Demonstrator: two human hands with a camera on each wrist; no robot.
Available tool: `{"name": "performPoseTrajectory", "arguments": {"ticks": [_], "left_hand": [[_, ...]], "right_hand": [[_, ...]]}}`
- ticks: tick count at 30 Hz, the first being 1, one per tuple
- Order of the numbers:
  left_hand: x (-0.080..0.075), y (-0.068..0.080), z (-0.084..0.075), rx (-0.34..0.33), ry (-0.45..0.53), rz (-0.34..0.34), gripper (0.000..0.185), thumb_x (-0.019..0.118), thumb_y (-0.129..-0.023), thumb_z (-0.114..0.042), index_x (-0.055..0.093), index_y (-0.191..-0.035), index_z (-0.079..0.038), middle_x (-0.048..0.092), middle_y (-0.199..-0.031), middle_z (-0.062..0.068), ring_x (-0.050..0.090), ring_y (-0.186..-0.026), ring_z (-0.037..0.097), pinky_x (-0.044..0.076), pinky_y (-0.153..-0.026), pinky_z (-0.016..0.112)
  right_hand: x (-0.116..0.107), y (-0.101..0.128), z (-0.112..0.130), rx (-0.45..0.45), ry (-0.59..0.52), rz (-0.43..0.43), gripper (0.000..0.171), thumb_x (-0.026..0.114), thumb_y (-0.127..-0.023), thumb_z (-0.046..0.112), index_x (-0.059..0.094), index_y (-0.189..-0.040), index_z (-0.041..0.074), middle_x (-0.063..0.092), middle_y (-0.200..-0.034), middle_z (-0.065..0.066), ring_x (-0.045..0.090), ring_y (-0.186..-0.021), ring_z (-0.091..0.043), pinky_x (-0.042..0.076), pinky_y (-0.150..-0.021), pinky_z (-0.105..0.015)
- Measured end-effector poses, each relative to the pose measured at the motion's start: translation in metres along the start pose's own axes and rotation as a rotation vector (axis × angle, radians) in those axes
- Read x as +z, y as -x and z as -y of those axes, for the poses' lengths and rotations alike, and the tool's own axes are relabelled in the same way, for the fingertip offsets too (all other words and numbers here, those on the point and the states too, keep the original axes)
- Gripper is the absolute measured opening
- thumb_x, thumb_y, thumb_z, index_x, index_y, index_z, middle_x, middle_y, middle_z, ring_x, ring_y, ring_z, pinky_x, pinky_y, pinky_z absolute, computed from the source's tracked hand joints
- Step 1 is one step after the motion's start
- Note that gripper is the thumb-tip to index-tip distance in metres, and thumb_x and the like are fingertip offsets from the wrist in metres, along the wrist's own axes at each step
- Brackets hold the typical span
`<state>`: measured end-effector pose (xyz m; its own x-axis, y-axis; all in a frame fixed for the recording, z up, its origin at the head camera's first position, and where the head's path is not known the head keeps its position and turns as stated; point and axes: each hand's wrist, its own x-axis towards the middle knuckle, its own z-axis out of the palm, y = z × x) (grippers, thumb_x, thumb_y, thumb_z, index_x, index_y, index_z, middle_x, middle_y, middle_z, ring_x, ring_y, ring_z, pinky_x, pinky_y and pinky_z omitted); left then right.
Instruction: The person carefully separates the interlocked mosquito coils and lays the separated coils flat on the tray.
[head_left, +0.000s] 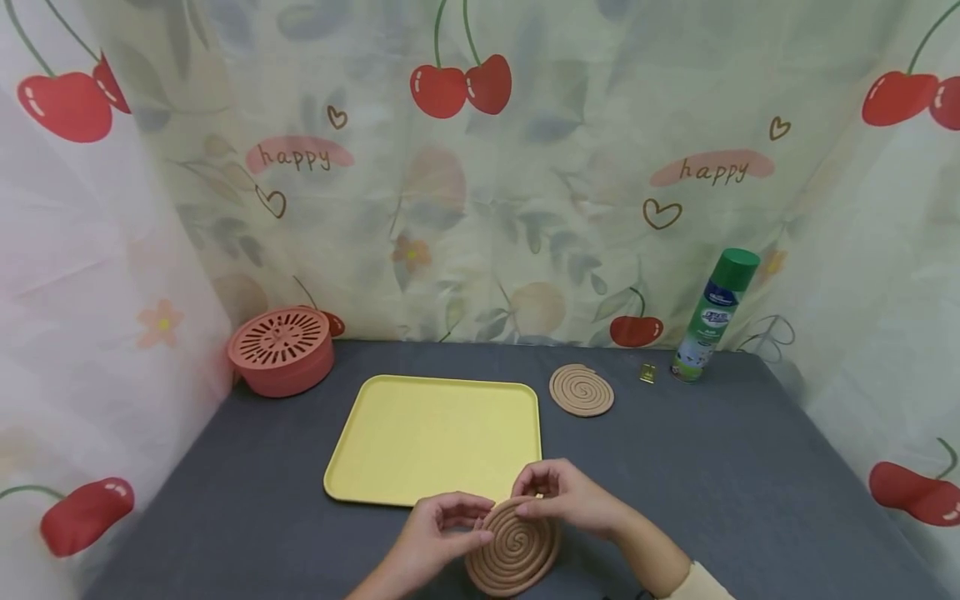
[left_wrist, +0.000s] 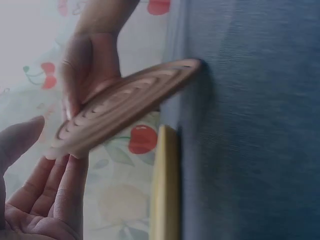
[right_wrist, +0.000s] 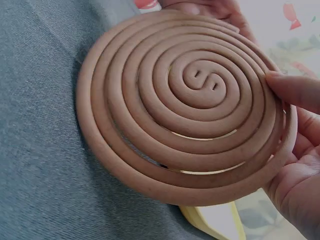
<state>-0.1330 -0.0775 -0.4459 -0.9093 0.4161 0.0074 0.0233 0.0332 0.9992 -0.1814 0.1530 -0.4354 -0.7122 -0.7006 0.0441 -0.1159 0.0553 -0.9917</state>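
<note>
Brown spiral coil [head_left: 514,546], tightly wound.

We see the brown spiral coil [left_wrist: 125,107] tilted, one edge touching the grey tablecloth [left_wrist: 250,125]. Left hand [left_wrist: 40,200] sits below the coil, fingertips at its rim; right hand [left_wrist: 87,65] behind it. Yellow tray [left_wrist: 164,190] edge-on just below the coil.
</note>
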Motion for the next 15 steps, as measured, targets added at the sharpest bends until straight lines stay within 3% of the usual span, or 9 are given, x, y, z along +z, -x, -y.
{"name": "performPoseTrajectory", "arguments": {"ticks": [5,11,15], "left_hand": [[-0.004,0.004,0.012,-0.042,0.012,0.003,0.037,0.072,-0.081,-0.011,0.061,-0.11,0.01,0.066,-0.106,0.021,0.064,-0.084,0.005,0.053,-0.072,0.018],[-0.007,0.004,0.018,-0.044,-0.015,-0.008,0.034,0.07,-0.081,-0.007,0.062,-0.107,0.013,0.065,-0.105,0.024,0.063,-0.081,0.001,0.051,-0.072,0.015],[-0.01,0.006,0.013,-0.043,-0.025,-0.019,0.03,0.069,-0.082,-0.008,0.063,-0.104,0.012,0.066,-0.105,0.025,0.063,-0.08,0.001,0.051,-0.072,0.015]], "right_hand": [[-0.002,0.002,-0.007,-0.015,-0.062,-0.077,0.024,0.063,-0.087,0.004,0.054,-0.097,-0.016,0.063,-0.084,0.006,0.059,-0.076,-0.003,0.05,-0.068,-0.017],[-0.004,0.006,-0.013,-0.023,-0.157,-0.159,0.011,0.063,-0.086,0.005,0.06,-0.096,0.004,0.064,-0.088,0.007,0.061,-0.079,-0.003,0.052,-0.069,-0.017],[-0.004,0.01,-0.02,-0.007,-0.219,-0.179,0.011,0.064,-0.086,0.006,0.06,-0.094,0.013,0.063,-0.09,0.007,0.061,-0.08,-0.002,0.052,-0.07,-0.017]]}}
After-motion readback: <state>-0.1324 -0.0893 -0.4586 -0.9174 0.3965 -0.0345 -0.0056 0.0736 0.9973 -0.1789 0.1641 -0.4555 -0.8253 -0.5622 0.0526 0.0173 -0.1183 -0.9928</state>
